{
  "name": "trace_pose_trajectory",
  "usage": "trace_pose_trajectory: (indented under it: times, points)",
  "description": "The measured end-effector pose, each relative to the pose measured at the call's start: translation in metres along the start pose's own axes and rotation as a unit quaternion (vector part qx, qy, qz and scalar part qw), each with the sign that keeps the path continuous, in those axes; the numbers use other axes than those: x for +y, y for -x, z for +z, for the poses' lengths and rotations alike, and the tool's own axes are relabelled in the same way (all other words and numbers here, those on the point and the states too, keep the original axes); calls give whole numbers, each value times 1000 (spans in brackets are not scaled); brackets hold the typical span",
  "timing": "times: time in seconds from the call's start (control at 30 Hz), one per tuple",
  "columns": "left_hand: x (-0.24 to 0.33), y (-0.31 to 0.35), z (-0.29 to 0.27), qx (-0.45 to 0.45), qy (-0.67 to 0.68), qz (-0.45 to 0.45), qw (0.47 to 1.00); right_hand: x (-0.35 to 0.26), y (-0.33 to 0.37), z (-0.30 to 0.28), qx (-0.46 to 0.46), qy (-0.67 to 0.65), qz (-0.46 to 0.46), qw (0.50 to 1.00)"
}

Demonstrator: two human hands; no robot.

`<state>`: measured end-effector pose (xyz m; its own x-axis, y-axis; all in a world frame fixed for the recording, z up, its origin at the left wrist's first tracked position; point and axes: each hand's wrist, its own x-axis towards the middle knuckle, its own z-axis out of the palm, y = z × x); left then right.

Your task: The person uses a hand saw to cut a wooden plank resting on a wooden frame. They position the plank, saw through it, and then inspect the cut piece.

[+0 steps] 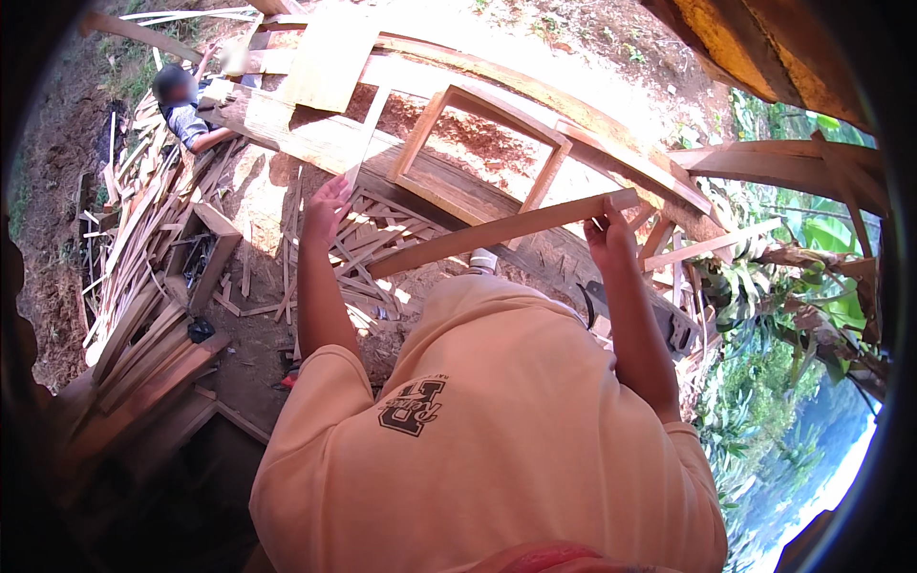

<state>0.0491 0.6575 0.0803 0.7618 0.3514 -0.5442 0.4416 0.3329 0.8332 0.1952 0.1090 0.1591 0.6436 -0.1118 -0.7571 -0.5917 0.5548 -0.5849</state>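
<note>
My right hand [608, 235] grips a wooden slat [506, 229] near its right end. The slat slants down to the left in front of my body, its far end over a pile of offcuts. My left hand [328, 208] is raised to the left, its fingers closed at the lower end of a thin pale wooden strip [370, 134] that points up and away. Beyond both hands, a rectangular wooden frame [420, 136] rests tilted on the long timber workbench [420, 198].
Loose wood strips [143, 229] lie heaped on the ground at left, with stacked boards [143, 382] nearer. A flat panel [334, 62] lies on the bench's far left part. Another person [186, 115] is beside it. What looks like a handsaw [680, 332] is at right.
</note>
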Motion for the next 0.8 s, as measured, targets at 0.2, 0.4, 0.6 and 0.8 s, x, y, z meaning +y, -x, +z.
trace_pose_trajectory:
  times: [0.2,0.4,0.6,0.8]
  points:
    - [50,108,57,-337,184,-25,923,62,-12,51,-60,-36,130,989]
    - [92,163,153,-192,-151,189,951,147,-29,102,-138,-33,253,957]
    - [101,148,170,-33,-170,243,954,193,-23,157,-258,117,346,894]
    - [107,121,157,12,-224,287,931,183,-20,159,-278,491,-48,824]
